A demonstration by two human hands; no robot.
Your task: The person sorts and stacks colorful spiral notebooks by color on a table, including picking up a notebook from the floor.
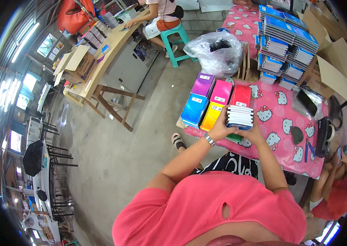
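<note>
A small stack of spiral notebooks [240, 117] is gripped between my two hands, its white page edges and dark bindings facing up. My left hand [220, 128] closes on its left side, a metal watch on the wrist. Along the right side and lower edge, my right hand [253, 133] is wrapped round the same stack. Beneath and beyond lie rows of notebooks on the table: purple [203, 85], blue [195, 108], magenta [221, 91], yellow [213, 116] and red [241, 94]. A green notebook [234, 138] shows partly below my hands.
A pink cat-print tablecloth [265, 126] covers the table. Tall notebook piles [285, 41] and an open carton [332, 76] stand at the far right. A tape dispenser [325, 135] and pliers [309, 149] lie at right. Nearby are a plastic bag [218, 53] and two people.
</note>
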